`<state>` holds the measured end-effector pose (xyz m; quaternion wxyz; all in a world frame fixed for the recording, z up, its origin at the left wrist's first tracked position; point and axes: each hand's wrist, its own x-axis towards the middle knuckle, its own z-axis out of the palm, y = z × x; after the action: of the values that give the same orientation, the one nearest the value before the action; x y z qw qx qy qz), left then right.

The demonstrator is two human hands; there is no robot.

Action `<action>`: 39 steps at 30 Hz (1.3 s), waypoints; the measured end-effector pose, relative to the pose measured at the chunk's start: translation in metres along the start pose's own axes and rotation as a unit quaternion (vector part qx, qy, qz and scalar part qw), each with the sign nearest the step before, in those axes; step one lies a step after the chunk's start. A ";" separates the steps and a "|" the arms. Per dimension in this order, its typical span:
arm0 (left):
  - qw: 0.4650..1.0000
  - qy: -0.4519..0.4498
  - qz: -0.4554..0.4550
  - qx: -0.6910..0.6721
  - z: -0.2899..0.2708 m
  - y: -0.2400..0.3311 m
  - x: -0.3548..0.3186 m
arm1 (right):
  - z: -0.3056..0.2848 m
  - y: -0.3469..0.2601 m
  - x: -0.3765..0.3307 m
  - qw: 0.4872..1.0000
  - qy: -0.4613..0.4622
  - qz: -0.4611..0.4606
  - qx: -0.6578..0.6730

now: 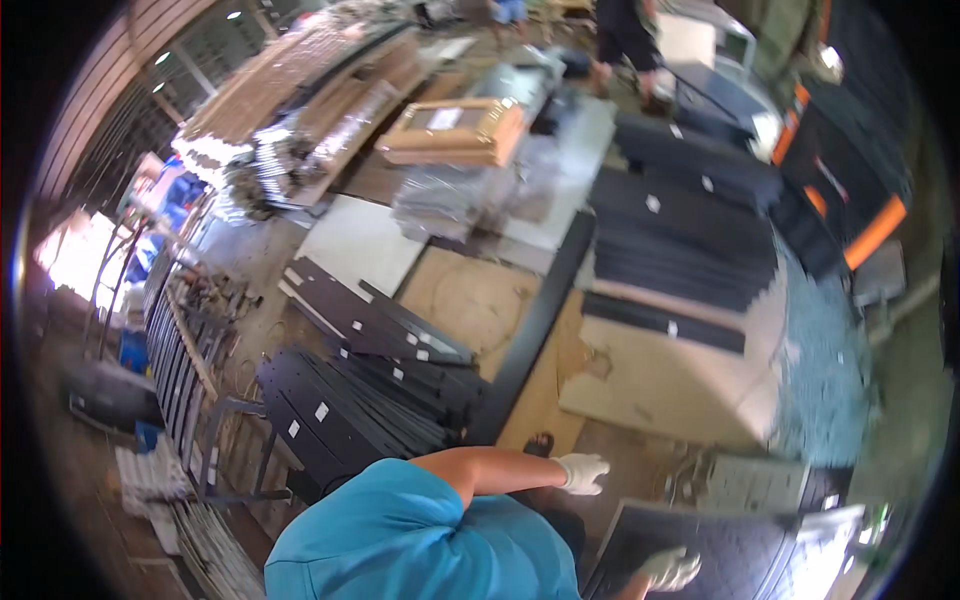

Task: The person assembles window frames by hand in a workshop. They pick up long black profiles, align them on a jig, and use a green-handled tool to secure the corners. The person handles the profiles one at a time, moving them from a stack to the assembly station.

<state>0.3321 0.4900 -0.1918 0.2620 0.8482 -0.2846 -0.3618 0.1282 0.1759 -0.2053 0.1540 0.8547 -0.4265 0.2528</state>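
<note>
My left hand [583, 473], in a pale work glove, reaches across in front of my blue shirt. Its fingers are loosely bent and apart, and I see nothing held in them. Lower down, my right hand [670, 570], gloved the same way, has its fingers spread. It is over or beside a large dark panel [715, 545] with a light edge; I cannot tell whether it touches. Close to my left arm lie stacked dark strips [350, 400] with small white labels. A long dark bar [540, 320] slants away from near my left elbow.
Dark boards [680, 245] are stacked on cardboard [660, 385] ahead to the right. A wrapped carton [455, 130] rests on plastic-covered pieces farther off. At left stands a dark metal frame [235, 450]. People [625, 40] are at the far end; an orange-and-black case [845, 170] is at right.
</note>
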 end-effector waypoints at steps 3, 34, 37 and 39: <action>0.993 -0.001 -0.111 0.034 -0.075 -0.064 -0.017 | -0.050 -0.035 0.017 0.994 0.080 -0.029 0.069; 0.976 0.104 -0.031 -0.190 -0.311 -0.092 0.495 | 0.057 -0.142 0.178 0.838 -0.101 0.476 0.247; 0.988 0.039 -0.022 -0.149 -0.311 -0.026 0.566 | 0.063 -0.182 0.242 0.832 -0.152 0.440 0.302; 0.989 0.016 0.014 -0.147 -0.302 -0.013 0.617 | 0.093 -0.195 0.263 0.799 -0.192 0.455 0.342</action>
<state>0.9214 0.1565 -0.3059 0.3932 0.8021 -0.2358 -0.3827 0.4472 0.0750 -0.1430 -0.3658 0.5902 -0.6732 0.2543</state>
